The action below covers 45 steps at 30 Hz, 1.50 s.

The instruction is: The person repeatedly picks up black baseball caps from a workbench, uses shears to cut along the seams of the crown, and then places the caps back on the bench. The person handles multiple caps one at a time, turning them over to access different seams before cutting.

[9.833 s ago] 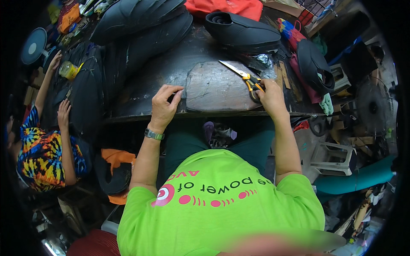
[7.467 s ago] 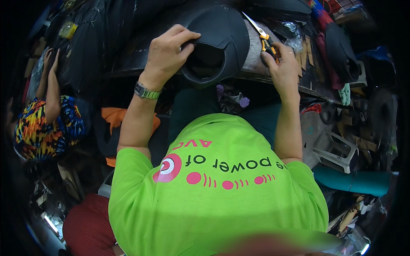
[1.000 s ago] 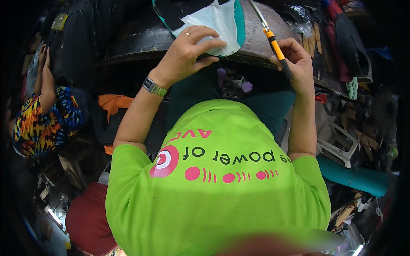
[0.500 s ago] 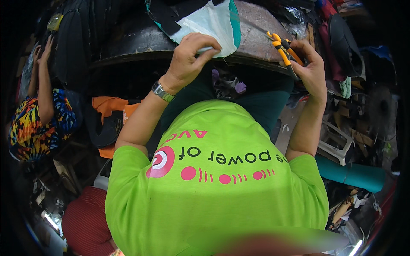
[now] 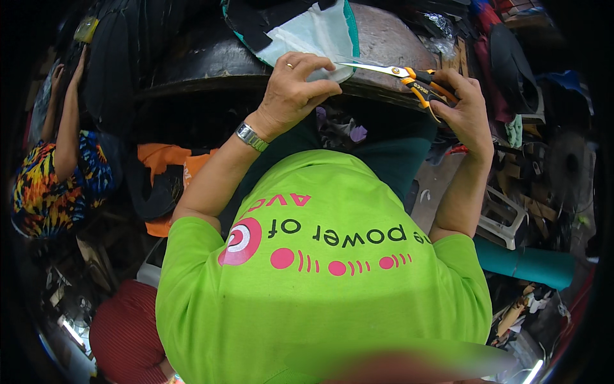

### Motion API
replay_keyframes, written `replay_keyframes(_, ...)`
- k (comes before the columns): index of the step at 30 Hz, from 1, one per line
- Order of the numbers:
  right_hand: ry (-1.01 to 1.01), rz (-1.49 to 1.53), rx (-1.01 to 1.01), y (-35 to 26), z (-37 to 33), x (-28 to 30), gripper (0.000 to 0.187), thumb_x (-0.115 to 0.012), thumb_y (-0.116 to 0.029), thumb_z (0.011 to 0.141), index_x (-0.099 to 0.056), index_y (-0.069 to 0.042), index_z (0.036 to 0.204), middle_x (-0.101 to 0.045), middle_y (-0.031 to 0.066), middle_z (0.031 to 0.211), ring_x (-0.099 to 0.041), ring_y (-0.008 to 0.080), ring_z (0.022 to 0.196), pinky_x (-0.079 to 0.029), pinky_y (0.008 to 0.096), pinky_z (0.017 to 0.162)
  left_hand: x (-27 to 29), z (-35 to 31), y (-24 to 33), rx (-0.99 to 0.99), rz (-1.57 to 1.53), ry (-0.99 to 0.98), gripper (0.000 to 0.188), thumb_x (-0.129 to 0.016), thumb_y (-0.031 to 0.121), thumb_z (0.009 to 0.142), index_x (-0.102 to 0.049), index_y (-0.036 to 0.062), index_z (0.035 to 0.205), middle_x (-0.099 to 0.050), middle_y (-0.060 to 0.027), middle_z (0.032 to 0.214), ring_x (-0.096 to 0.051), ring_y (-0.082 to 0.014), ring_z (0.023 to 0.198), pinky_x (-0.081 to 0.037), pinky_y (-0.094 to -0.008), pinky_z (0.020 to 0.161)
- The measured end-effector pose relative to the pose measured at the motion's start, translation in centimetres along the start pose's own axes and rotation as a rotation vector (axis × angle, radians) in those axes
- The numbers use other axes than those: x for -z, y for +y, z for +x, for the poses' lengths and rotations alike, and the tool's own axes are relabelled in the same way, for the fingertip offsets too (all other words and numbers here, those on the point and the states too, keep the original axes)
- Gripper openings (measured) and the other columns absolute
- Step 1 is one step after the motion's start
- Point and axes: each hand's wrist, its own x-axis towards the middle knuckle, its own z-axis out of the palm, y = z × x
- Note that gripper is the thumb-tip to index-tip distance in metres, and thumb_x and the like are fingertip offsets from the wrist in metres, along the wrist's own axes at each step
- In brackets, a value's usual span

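Observation:
A pale blue-white fabric piece [image 5: 300,38] with green edging and black patches lies on the dark bench, overhanging its near edge. My left hand [image 5: 288,89], with a ring and a wristwatch, curls its thumb and fingers round the near edge of the fabric. The exact contact is partly hidden. My right hand [image 5: 465,109] grips the orange-and-black handles of scissors [image 5: 398,72]. Their slim silver blades point left, with the tips beside my left fingertips, over the fabric's lower right edge.
The worn curved bench [image 5: 390,38] spans the front. At left stands a person in a multicoloured shirt [image 5: 48,185], arms raised. Orange cloth [image 5: 157,163] lies left of me. A pale stool [image 5: 502,221] and a teal roll [image 5: 527,262] are at right, among scattered scraps.
The scissors have swung from pointing up and left to lying nearly level, tips now by my left hand. My left hand has shifted slightly right, thumb and forefinger a little farther apart.

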Motion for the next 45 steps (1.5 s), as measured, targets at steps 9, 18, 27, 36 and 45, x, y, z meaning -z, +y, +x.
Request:
replay_keyframes(9,-0.139,-0.065,0.112,-0.3,0.3,0.1,0.048,-0.077,-0.004,0.065,-0.065,-0.005,0.111,-0.068,0.0074,0.105,-0.054,0.0262,0.098,-0.038,0.0344,0.097,2.0,0.6,-1.3,0.444,-0.675,0.088,0.015,-0.071,-0.003,0.085,-0.077,0.0035,0.098,-0.075,-0.0062,0.095,-0.071,-0.013,0.088,-0.057,-0.0254,0.081)
replay_keyframes(18,-0.149,-0.055,0.135,-1.0,0.6,-0.6,0.036,-0.076,-0.01,0.073,-0.064,-0.007,0.106,-0.071,0.009,0.095,-0.064,0.025,0.094,-0.037,0.0362,0.093,1.8,0.4,-1.7,0.497,-0.86,0.078,0.013,-0.069,-0.003,0.089,-0.074,0.0015,0.101,-0.074,-0.0083,0.101,-0.071,-0.0131,0.094,-0.057,-0.0253,0.087)
replay_keyframes(27,-0.061,0.376,-0.105,0.5,0.4,-1.2,0.026,-0.071,0.001,0.077,-0.065,-0.003,0.101,-0.07,0.0077,0.087,-0.066,0.0146,0.079,-0.048,0.0274,0.079,3.9,1.3,-1.7,0.137,-0.294,-0.009,0.021,-0.078,0.012,0.082,-0.074,0.0079,0.103,-0.073,-0.0058,0.108,-0.067,-0.0208,0.109,-0.052,-0.037,0.099)
replay_keyframes(36,0.038,0.043,0.031,2.2,0.7,-0.1,0.035,-0.074,-0.008,0.073,-0.066,-0.003,0.106,-0.07,0.0094,0.092,-0.061,0.0236,0.081,-0.047,0.0341,0.084,3.9,0.9,-3.5,0.052,-0.064,-0.182,0.033,-0.082,0.014,0.077,-0.072,0.0109,0.108,-0.07,-0.0059,0.119,-0.063,-0.0258,0.118,-0.048,-0.0403,0.104)
replay_keyframes(45,0.024,-0.106,0.059,1.7,0.0,0.1,0.037,-0.074,-0.011,0.071,-0.065,-0.007,0.107,-0.07,0.0084,0.097,-0.062,0.0264,0.093,-0.034,0.0412,0.102,3.3,1.1,-3.3,0.001,0.077,-0.117,0.017,-0.074,0.014,0.085,-0.066,0.0087,0.099,-0.067,-0.0071,0.107,-0.065,-0.0272,0.106,-0.051,-0.0393,0.094)
